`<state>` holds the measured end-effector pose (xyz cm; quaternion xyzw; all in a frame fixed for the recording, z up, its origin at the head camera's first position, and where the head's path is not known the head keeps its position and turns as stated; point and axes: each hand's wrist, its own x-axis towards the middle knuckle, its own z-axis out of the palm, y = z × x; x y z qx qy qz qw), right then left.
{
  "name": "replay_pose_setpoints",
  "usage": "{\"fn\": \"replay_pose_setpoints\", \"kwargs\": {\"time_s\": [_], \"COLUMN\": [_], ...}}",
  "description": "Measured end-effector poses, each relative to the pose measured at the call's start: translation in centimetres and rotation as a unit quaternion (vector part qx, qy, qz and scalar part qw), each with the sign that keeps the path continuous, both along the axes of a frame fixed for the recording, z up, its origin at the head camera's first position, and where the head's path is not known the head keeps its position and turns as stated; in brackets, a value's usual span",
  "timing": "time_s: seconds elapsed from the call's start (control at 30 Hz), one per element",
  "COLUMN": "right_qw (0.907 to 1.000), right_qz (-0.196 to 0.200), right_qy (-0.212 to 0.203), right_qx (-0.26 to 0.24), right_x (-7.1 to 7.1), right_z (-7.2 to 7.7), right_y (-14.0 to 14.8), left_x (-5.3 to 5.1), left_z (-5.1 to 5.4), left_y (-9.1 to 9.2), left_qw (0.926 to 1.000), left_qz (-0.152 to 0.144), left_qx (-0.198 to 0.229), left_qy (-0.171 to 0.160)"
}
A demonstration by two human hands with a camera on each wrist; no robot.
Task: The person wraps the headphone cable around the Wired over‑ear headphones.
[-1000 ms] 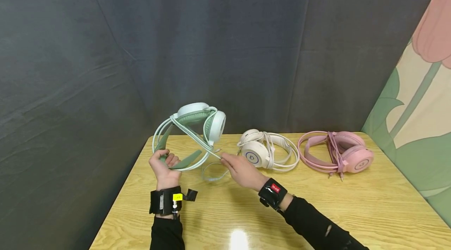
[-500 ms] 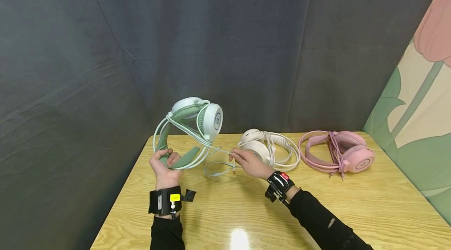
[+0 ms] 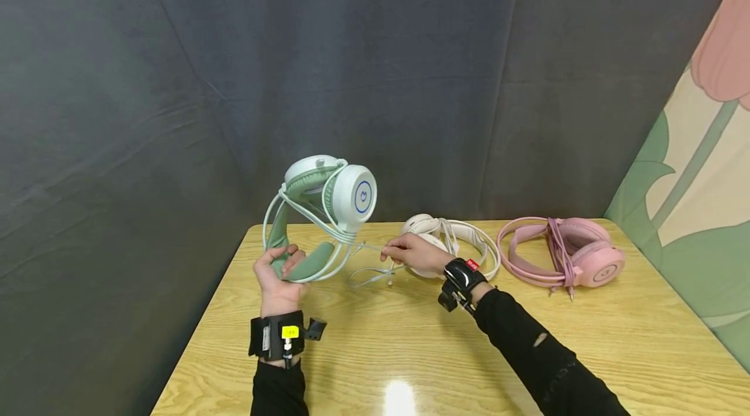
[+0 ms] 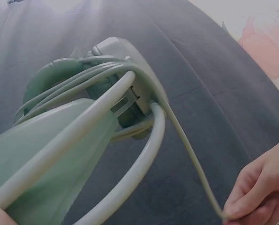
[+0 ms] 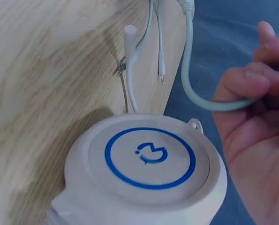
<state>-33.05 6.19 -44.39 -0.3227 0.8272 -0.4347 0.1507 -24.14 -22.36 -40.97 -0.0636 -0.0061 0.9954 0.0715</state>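
Observation:
Mint-green and white headphones point(image 3: 362, 198) are held above the table at the left, ear cups up. My left hand point(image 3: 278, 279) grips them by the padded headband. Cable is wound several times around the ear cups. In the head view my right hand point(image 3: 415, 253) is to the right of the headphones and pinches the loose cable point(image 4: 192, 152), which runs taut from the ear cups in the left wrist view. Two thin plug ends point(image 5: 162, 70) hang over the tabletop in the right wrist view. White headphones point(image 5: 148, 164) lie just below that hand, partly hidden by it in the head view.
Pink headphones point(image 3: 596, 266), their cable bundled, lie at the table's right. The wooden table point(image 3: 351, 351) ends at a dark curtain point(image 3: 375, 77) behind and on the left. A flower-patterned panel point(image 3: 697, 188) stands at the right.
My right hand has moved right and slightly up, drawing the cable out from the green headphones. The headphones have turned and risen a little, so one ear cup's outer face shows more.

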Motion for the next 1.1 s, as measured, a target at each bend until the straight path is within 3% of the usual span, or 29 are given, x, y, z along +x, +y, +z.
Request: {"fn": "replay_pose_setpoints", "kwargs": {"time_s": [0.13, 0.3, 0.4, 0.53, 0.63, 0.77, 0.9, 1.0, 1.1], "right_qw": [0.9998, 0.9968, 0.9904, 0.9735, 0.9696, 0.9809, 0.9810, 0.9719, 0.9582], "right_qz": [0.007, -0.043, -0.075, -0.103, -0.093, -0.041, 0.013, 0.017, -0.007], "right_qy": [0.011, 0.062, 0.108, 0.189, 0.212, 0.174, 0.168, 0.203, 0.245], "right_qx": [0.016, 0.025, 0.043, 0.077, 0.080, 0.077, 0.095, 0.119, 0.147], "right_x": [-0.3, -0.8, -1.3, -2.0, -2.3, -2.4, -2.4, -2.1, -1.5], "right_z": [0.7, 2.8, 4.1, 5.5, 6.4, 8.0, 9.3, 9.9, 10.3], "right_y": [-0.4, -0.4, -0.3, -0.2, -0.2, -0.2, -0.2, -0.4, -0.8], "left_x": [0.1, 0.2, 0.1, 0.1, 0.0, 0.2, 0.4, 0.5, 0.6], "left_z": [0.0, -0.2, -0.2, -0.2, -0.2, 0.0, 0.3, 0.4, 0.4], "left_y": [0.2, 0.1, 0.0, -0.5, -0.8, -0.7, -0.3, 0.1, 0.6], "left_qw": [0.9988, 0.9916, 0.9820, 0.9629, 0.9444, 0.9177, 0.8868, 0.8571, 0.8207], "left_qz": [-0.034, -0.067, -0.073, -0.097, -0.109, -0.105, -0.088, -0.063, -0.034], "left_qx": [0.011, -0.008, -0.036, -0.084, -0.132, -0.214, -0.304, -0.384, -0.469], "left_qy": [0.033, 0.110, 0.171, 0.238, 0.280, 0.318, 0.337, 0.337, 0.324]}}
